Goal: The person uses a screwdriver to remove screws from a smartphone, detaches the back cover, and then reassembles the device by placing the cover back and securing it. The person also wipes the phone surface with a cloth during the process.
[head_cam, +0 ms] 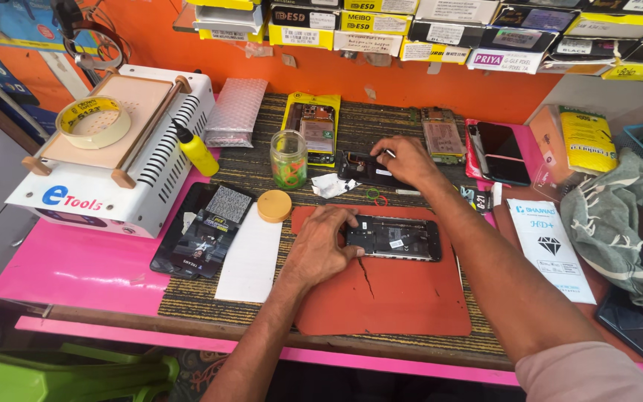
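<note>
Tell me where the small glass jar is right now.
In the head view the glass jar stands left of centre on the woven mat, between the yellow bottle and the right hand.

Location: my small phone-repair workbench, inside a shop.

I work at a pink-topped bench [76, 268] against an orange wall [440, 89]. An overhead shelf carries stacked yellow, black and white parts boxes [381, 22]. On my left stands a white, vented screen-separator heating machine [113, 149] with a roll of pale tape [93, 121] on its plate. An orange rubber work mat [388, 298] bears an opened black phone [394, 238]. Further opened handsets [440, 134], a yellow squeeze bottle [196, 151] and packaged screen protectors [548, 246] lie around.
</note>
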